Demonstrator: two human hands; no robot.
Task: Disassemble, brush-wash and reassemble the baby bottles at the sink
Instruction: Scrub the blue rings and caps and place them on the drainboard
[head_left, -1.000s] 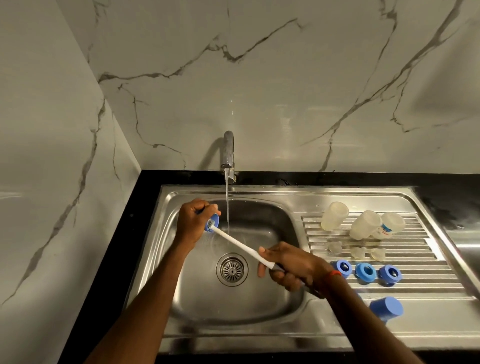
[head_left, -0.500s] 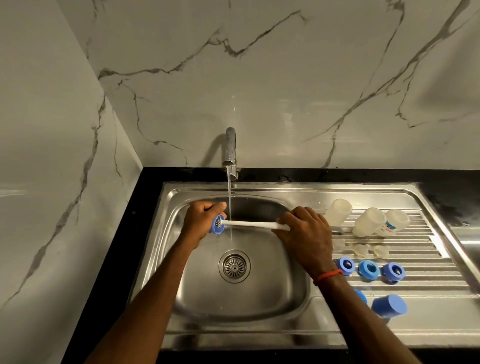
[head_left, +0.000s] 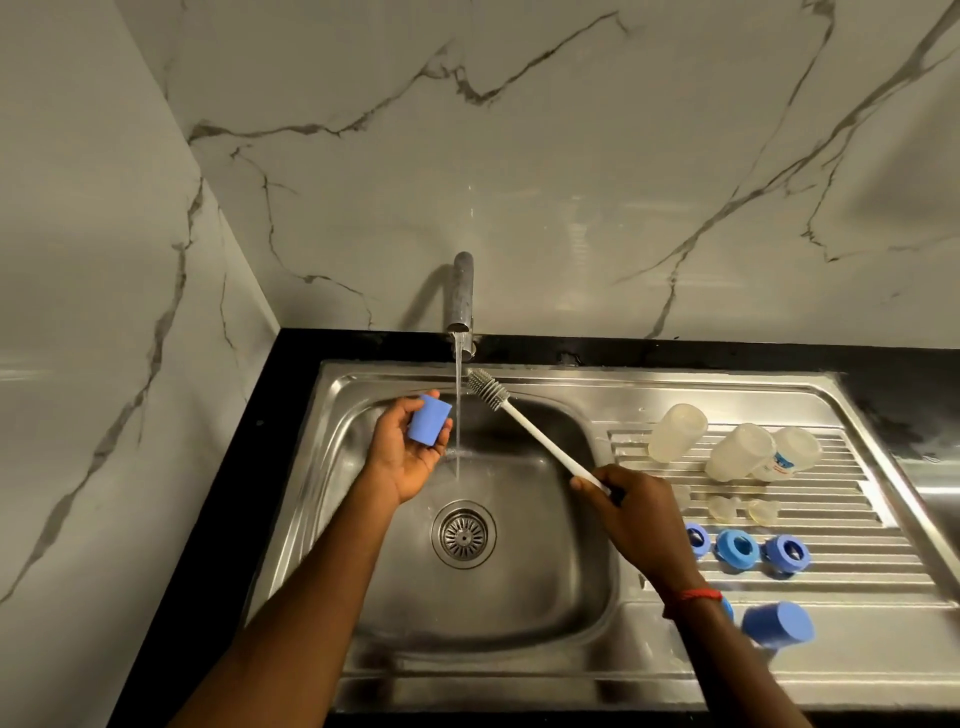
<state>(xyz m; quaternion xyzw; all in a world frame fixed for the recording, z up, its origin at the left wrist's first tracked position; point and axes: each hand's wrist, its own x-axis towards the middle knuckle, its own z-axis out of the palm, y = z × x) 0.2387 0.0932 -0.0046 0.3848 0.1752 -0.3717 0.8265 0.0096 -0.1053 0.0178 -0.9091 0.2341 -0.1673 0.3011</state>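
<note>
A blue cap (head_left: 429, 427) is held in the left hand (head_left: 410, 457), which is turned palm up over the left part of the sink (head_left: 332, 467), with the fingers curled round the cap. The cap is kept just to the left of the thin stream of water (head_left: 458, 415) that is let fall from the tap (head_left: 462, 296); whether the two touch cannot be told. The brush (head_left: 540, 436) is grasped at the lower end of its white handle by the right hand (head_left: 634, 514), and its grey bristle head is raised to the right of the stream, near the tap, apart from the cap. A red band (head_left: 693, 595) is worn on the right wrist. The drain (head_left: 464, 533) is seen in the middle of the bowl. On the draining board (head_left: 883, 525) three clear bottles (head_left: 678, 432) are laid on their sides at the far end. Clear teats (head_left: 723, 508) are set just before them, and three blue rings (head_left: 737, 546) are lined up nearer still. A second cap (head_left: 777, 624) is laid on its side at the near edge, by the right forearm
</note>
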